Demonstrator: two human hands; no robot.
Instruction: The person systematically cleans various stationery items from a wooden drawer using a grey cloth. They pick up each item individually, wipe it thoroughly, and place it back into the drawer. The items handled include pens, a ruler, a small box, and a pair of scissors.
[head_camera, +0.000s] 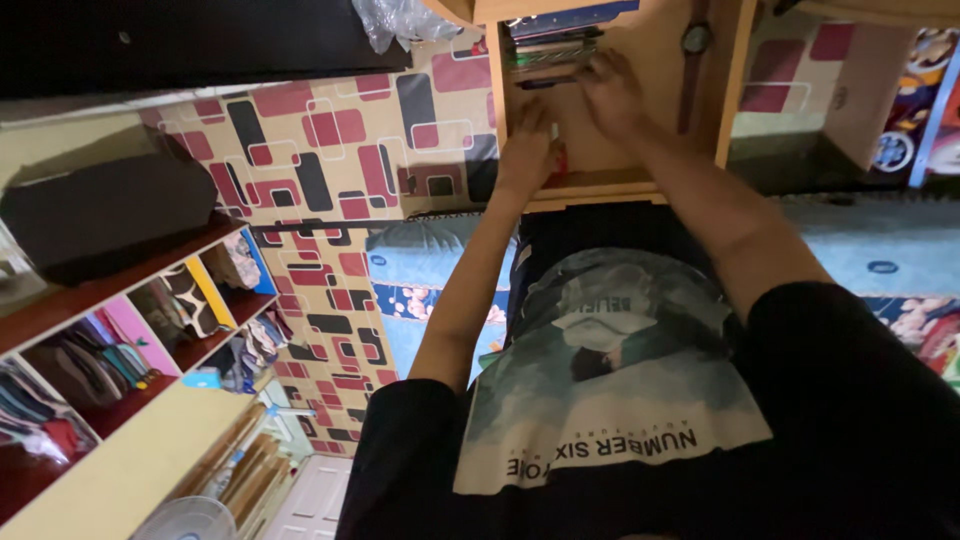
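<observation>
Wooden drawer (730, 90) (books (550, 45) inside), hands (610, 95) within

Both hands reach out into an open wooden drawer (722, 90) at the far middle of the scene. The left hand (527, 150) lies flat near the drawer's front edge, fingers over a small red thing (560, 160) that is mostly hidden. The right hand (612, 92) rests just beyond it, fingertips touching a stack of flat books or packets (550, 45) at the drawer's far left. A wristwatch (695, 40) lies to the right of that hand. On the left, wooden shelves (90, 290) hold folded clothes (95, 365) and a dark bag (110, 215).
</observation>
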